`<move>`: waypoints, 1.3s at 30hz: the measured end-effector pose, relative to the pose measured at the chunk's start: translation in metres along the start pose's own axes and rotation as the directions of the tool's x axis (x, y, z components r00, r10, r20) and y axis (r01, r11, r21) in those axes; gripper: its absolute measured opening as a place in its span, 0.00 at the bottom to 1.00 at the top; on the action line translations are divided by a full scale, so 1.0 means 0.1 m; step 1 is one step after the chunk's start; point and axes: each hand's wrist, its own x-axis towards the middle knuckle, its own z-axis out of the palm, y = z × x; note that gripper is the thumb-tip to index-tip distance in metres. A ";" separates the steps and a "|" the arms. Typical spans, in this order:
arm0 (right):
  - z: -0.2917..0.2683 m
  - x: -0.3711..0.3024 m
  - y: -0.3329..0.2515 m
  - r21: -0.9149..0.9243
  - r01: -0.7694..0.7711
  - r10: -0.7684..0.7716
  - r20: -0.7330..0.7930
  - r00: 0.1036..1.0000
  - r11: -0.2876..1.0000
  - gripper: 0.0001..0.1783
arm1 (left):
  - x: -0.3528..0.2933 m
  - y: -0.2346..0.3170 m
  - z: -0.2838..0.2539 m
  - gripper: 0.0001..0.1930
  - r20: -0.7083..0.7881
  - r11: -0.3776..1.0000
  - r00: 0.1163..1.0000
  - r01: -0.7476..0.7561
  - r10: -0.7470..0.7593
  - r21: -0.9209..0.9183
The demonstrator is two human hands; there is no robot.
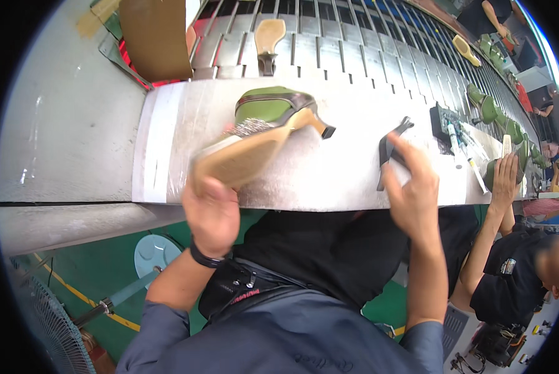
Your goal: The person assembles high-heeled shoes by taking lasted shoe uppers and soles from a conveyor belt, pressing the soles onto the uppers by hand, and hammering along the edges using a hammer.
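Observation:
My left hand (212,215) grips a green heeled shoe (267,109) by the toe end of its tan sole, the shoe tilted with its small dark-tipped heel pointing right. A silvery, glittering band crosses the upper; the shoe and fingers are slightly blurred. Over the worktable (323,181), my right hand (413,193) has its thumb and index finger apart, at a pair of dark-handled pliers (383,149). The pliers lie on the tabletop with their jaws toward the far side. Whether the fingers touch the handles is hard to tell.
Beyond the table runs a slatted metal conveyor (329,43) carrying a tan shoe sole (270,37). Right of the pliers are a dark box (445,124) and syringe-like tubes (470,149). A co-worker's hand (506,174) is at the right, near several green shoes. A brown board (155,37) stands upper left.

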 end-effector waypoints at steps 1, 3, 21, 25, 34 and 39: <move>0.06 -0.08 -0.06 0.309 -0.134 0.115 0.078 0.990 0.942 0.25 | 0.06 0.05 -0.10 0.31 -0.015 0.985 0.997 0.066 -0.069 -0.160; 0.17 -0.22 -0.21 0.846 -0.443 0.362 0.329 0.872 0.296 0.28 | 0.20 0.08 -0.23 0.32 0.025 0.933 0.991 0.129 -0.128 -0.337; 0.36 1.60 0.98 0.597 -0.172 0.493 -0.429 0.757 0.783 0.28 | 1.09 -0.44 -0.14 0.30 0.204 0.785 0.943 0.085 -0.261 0.614; 0.61 1.72 1.57 0.390 -0.465 0.589 -0.313 0.745 0.795 0.32 | 1.84 -0.89 -0.12 0.36 0.233 0.547 0.969 -0.154 -0.077 0.823; 0.89 1.33 0.69 0.530 -0.128 0.270 -0.200 0.942 0.838 0.15 | 2.68 -1.16 0.09 0.19 0.228 0.200 0.949 -0.185 -0.217 0.962; 0.89 1.29 0.77 0.688 -0.140 0.236 -0.047 0.971 0.712 0.28 | 2.54 -1.03 0.81 0.11 0.260 0.418 0.961 -0.200 -0.090 0.886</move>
